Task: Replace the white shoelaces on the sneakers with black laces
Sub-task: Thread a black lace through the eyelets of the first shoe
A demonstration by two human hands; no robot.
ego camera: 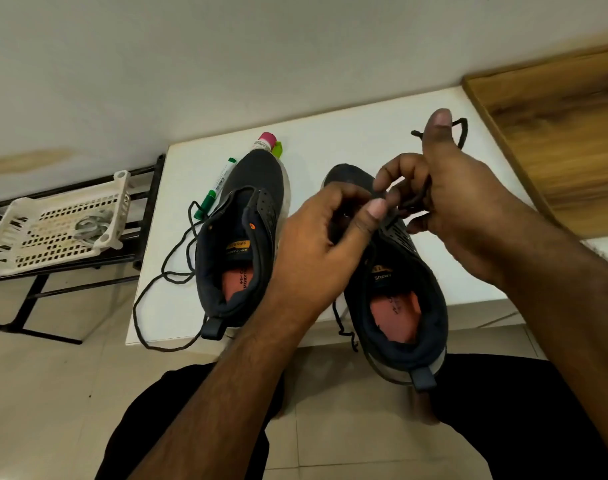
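Head view looks down on the white bench [330,140], my widest surface: its far edge meets the wall, its near edge runs just in front of my knees, and a wooden panel [555,140] borders it on the right. Bare bench lies open behind the shoes and toward the back right corner.

Two dark sneakers stand on it, toes pointing away from me. My left sneaker [242,237] sits fully on the bench, eyelets unlaced, orange insole showing. My right sneaker [396,299] overhangs the near edge with its heel toward my lap.

My left hand [326,247] curls over the right sneaker's tongue, thumb and fingers closed in a pinch at the eyelets. My right hand [461,202] pinches the black lace [413,199], whose end loops up past my raised thumb.

A second black lace [167,271] trails loose from the left sneaker across the bench and over its near edge.

Left of the bench, a white basket [53,230] rests on a black rack [146,209]. Green markers [214,188] and a pink-capped tube [265,143] crowd the left sneaker's toe.
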